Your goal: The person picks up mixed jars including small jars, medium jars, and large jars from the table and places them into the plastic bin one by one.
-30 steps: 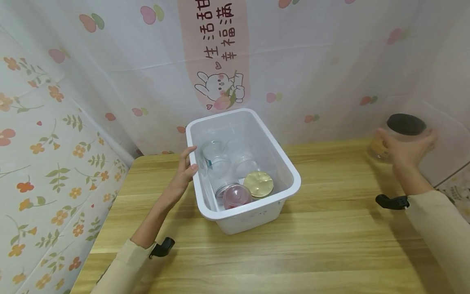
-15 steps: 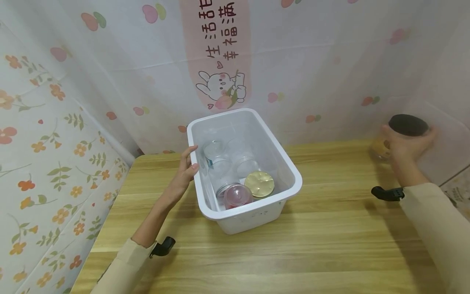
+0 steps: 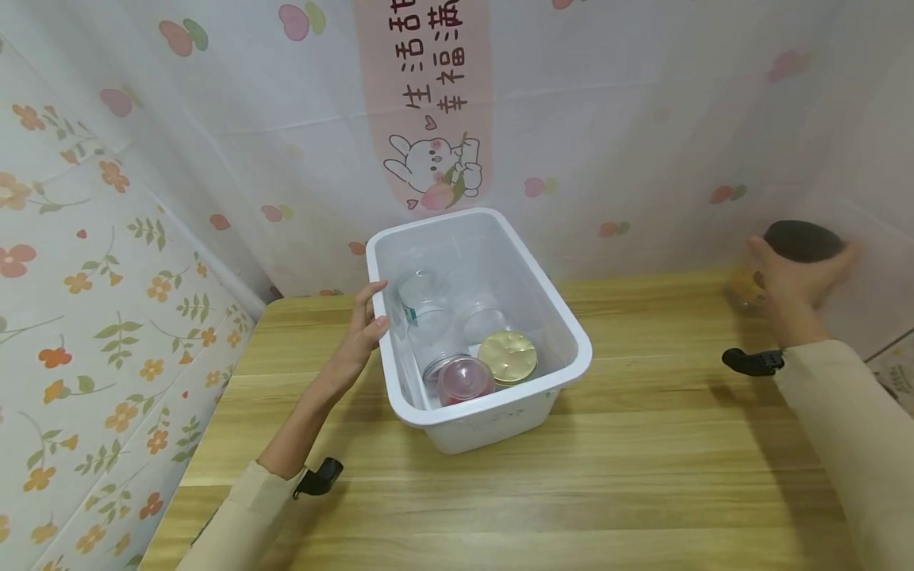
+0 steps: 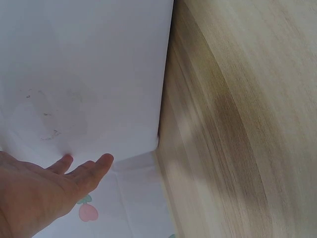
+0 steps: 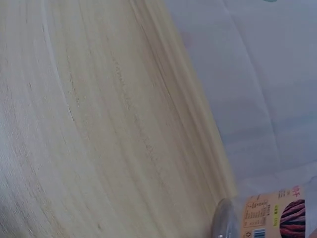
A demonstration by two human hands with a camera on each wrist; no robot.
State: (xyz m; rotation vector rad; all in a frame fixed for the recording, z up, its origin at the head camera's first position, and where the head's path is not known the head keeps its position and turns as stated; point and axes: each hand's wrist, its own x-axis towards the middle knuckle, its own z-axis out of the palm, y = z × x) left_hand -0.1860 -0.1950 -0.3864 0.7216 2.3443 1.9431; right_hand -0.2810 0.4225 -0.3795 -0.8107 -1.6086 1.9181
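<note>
My left hand [image 3: 353,337] holds the near-left rim of a white plastic tub [image 3: 500,406], thumb and a fingertip over the edge. In the left wrist view, other fingers [image 4: 91,173] lie along the tub's outer wall. Inside the tub sit several clear jars [image 3: 421,289], one with a gold foil lid [image 3: 508,357] and one with a reddish base [image 3: 466,381]. Far to the right, my right hand [image 3: 800,285] grips a clear jar with a black lid [image 3: 803,240]. Its printed label [image 5: 267,215] shows in the right wrist view; the hand covers much of the jar.
The wooden table [image 3: 643,468] meets a patterned curtain [image 3: 607,143] at the back. A floral curtain [image 3: 100,333] hangs along the left. Pale cloth [image 3: 871,190] borders the right side, close to the right hand.
My right hand and the black-lidded jar have shifted slightly to the right in the head view, which itself drifts a little. The left hand stays on the tub's rim.
</note>
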